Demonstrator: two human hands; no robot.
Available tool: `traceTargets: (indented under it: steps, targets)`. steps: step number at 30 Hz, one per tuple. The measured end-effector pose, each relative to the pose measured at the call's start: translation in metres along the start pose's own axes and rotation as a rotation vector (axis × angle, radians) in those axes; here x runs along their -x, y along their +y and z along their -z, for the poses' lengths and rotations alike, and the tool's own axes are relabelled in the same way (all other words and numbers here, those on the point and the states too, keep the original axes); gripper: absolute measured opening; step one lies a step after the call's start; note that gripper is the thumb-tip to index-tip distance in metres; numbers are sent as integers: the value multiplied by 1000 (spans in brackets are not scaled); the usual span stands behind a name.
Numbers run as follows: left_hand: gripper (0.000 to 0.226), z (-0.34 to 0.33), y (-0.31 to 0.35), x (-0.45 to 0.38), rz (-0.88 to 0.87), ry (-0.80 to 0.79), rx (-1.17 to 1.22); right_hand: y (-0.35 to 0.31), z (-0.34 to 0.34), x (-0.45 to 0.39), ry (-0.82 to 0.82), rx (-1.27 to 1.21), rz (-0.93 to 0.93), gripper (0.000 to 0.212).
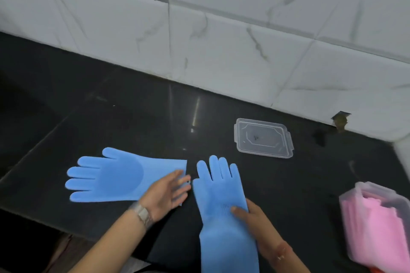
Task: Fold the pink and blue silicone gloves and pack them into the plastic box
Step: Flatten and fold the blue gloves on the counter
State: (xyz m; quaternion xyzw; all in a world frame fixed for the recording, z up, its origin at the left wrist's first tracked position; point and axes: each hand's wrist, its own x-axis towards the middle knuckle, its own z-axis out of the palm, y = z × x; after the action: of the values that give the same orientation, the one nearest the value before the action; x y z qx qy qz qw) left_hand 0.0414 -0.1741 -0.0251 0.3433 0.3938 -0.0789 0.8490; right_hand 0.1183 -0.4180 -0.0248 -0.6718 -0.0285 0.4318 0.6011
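On dark worktop (133,117): two blue gloves. Flat glove (115,176), cuff under open left hand (165,193). Second glove (218,201), cuff overhanging edge, pinched mid-length in right hand (249,213) grip. Soft, floppy, likely tacky; best folded from cuff. Pink gloves (375,226) already in box (346,197); lid (263,137) apart.

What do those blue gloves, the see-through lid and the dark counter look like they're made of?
The blue gloves look like soft matte silicone or rubber: a darker textured patch covers one's palm, and the other drapes over the edge. The lid seems thin clear plastic with moulded ridges. The counter looks like polished black stone, judging by its reflections, though that's uncertain.
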Motion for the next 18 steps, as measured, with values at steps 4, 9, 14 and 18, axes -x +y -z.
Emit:
traceTargets:
  steps: [4,9,14,18]
  targets:
    - [35,-8,-41,-7,-53,13,-305,31,30,7,131,-36,-60,29]
    - [47,-34,-61,-7,-289,-28,-836,44,38,10,283,-95,-56,26]
    - [56,-53,-71,-22,-477,-31,-1080,42,36,3,378,-109,-47,22]
    - [61,-63,-75,-37,-525,0,-1138,37,37,-5,434,-128,-21,19]
